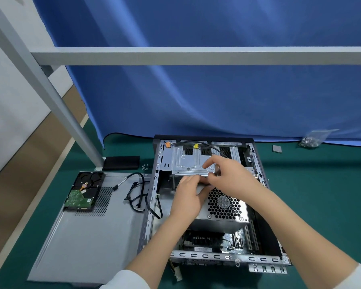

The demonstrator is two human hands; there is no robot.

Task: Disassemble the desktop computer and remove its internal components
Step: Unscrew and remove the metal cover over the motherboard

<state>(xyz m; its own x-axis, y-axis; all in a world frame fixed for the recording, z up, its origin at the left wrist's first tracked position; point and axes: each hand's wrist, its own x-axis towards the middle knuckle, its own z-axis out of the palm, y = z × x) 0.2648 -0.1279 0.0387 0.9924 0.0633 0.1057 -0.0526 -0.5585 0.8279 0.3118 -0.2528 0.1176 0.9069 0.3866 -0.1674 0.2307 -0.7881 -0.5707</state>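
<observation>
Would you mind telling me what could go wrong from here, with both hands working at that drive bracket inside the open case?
The left hand and right hand work at the edge of the metal drive bracket; stamped sheet edges may cut the fingers. The black cable with the yellow connector draped over the bracket could snag if it lifts. The hard drive lies circuit board up near the side panel's edge and could be knocked.

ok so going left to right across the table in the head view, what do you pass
hard drive → loose black cables → open computer case, both hands inside → small grey square chip → bag of screws
</observation>
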